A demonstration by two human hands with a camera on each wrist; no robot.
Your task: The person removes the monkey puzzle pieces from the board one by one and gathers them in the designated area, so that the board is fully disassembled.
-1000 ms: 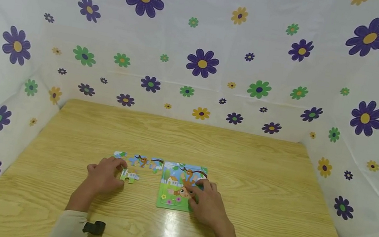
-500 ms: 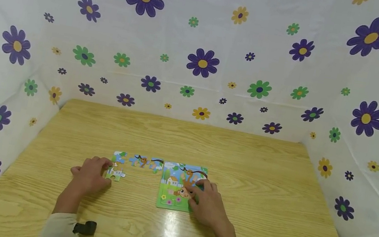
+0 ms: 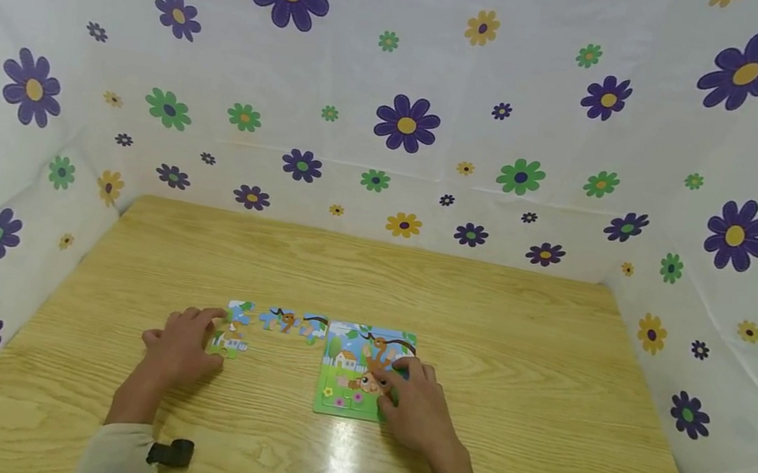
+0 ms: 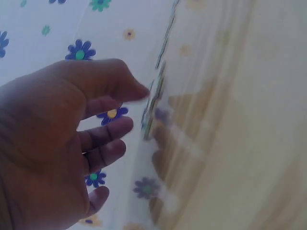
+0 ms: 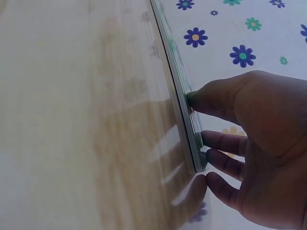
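Observation:
In the head view a jigsaw piece with a house (image 3: 228, 342) lies left of the picture board. My left hand (image 3: 180, 349) is around its left side, index fingertip above it and thumb below. In the left wrist view the thumb tip (image 4: 144, 92) overlaps thin piece edges (image 4: 154, 103), while the other fingers stand slightly off. My right hand (image 3: 420, 409) rests on the right part of the puzzle board (image 3: 336, 411) and covers some of its monkey picture. In the right wrist view, thumb and fingertips touch the board's face (image 5: 180, 67) near its edge.
A sky-and-leaf piece (image 3: 240, 312), a monkey piece (image 3: 280, 321) and a branch piece (image 3: 313, 328) lie in a row left of the board. The wooden table (image 3: 487, 315) is enclosed by a flowered cloth (image 3: 346, 78) behind and at both sides.
My left hand has carried the house piece leftward, and its index finger has since lifted away from the piece a little. My right hand has stayed on the board.

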